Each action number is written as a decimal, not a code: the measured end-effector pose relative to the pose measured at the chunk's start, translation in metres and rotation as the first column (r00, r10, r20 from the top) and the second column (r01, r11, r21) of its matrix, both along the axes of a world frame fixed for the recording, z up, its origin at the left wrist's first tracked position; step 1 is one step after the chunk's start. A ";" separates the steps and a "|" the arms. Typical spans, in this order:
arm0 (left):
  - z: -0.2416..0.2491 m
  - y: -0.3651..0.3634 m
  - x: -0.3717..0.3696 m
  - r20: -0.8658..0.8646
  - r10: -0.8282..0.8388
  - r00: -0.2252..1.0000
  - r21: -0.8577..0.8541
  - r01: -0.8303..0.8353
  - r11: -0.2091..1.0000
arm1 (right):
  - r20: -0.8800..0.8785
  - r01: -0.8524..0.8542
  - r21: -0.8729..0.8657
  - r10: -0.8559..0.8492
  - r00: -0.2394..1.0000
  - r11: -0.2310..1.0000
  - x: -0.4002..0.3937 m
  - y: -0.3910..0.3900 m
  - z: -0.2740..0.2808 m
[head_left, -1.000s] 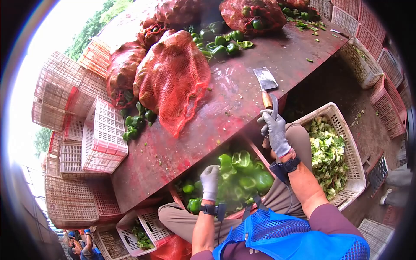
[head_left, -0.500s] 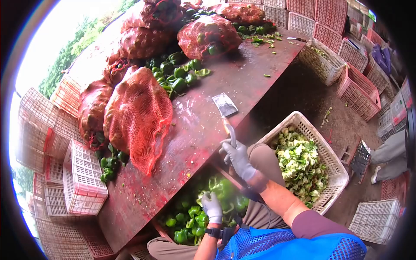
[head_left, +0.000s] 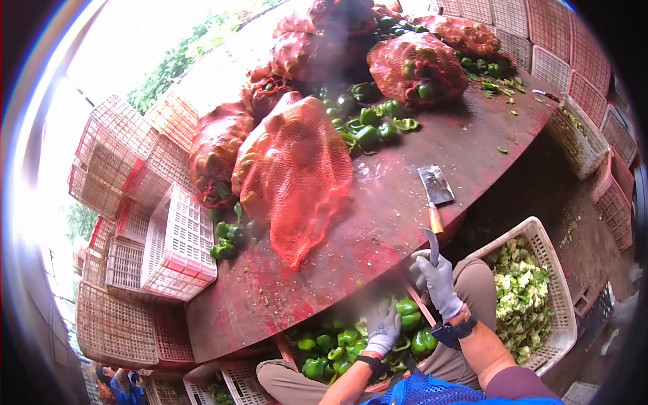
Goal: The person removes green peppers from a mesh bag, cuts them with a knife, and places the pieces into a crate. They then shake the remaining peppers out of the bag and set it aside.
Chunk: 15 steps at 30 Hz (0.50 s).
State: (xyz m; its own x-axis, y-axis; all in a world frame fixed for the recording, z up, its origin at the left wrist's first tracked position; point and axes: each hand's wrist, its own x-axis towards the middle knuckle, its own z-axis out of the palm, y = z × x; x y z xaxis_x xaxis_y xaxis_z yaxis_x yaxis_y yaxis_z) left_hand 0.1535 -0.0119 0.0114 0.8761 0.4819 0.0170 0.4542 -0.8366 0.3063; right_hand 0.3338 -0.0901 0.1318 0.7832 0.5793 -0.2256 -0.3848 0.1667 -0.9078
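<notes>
My gloved right hand (head_left: 439, 287) is closed around a small knife (head_left: 432, 247), whose curved blade points up near the table edge. In the crate below the table, my gloved left hand (head_left: 383, 329) reaches over green bell peppers (head_left: 344, 344), fingers stretched out. Its fingertips touch or nearly touch the peppers; I see nothing gripped in it. A cleaver (head_left: 435, 185) with a wooden handle lies on the table (head_left: 385, 229) just beyond my right hand. To the right of my knee, a white plastic crate (head_left: 565, 317) holds pale green pepper scraps (head_left: 520, 297).
Red mesh sacks (head_left: 293, 162) of peppers stand on the table, with loose green peppers (head_left: 371, 128) between them. Stacked plastic crates (head_left: 179, 243) line the left, and more crates (head_left: 550, 67) rise at the back right. A person in blue (head_left: 125, 388) shows at lower left.
The view has swung, shifting the table and sacks rightward. My left hand has gone from partly curled fingers to stretched ones over the peppers. My right hand still holds the knife.
</notes>
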 end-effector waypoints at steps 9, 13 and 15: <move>0.071 0.054 0.012 0.363 0.132 0.923 0.016 -0.148 0.989 | -0.002 -0.194 -0.028 0.194 0.981 0.981 0.010 0.006 0.016; 0.094 0.132 0.037 0.395 0.205 0.895 0.006 -0.225 0.974 | 0.059 -0.305 -0.001 0.305 0.951 0.952 0.033 0.029 0.049; 0.088 0.181 0.055 0.316 0.315 0.895 -0.043 -0.318 0.947 | 0.063 -0.322 -0.007 0.322 0.945 0.947 0.039 0.050 0.056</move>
State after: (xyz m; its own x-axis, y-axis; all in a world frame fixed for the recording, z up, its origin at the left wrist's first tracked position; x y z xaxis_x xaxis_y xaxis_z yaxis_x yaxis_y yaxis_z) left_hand 0.2085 0.1690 0.0996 0.6254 0.7313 0.2722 0.5766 -0.6681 0.4703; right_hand 0.3729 -0.0406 0.1874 0.5676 0.8034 -0.1800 -0.3607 0.0461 -0.9315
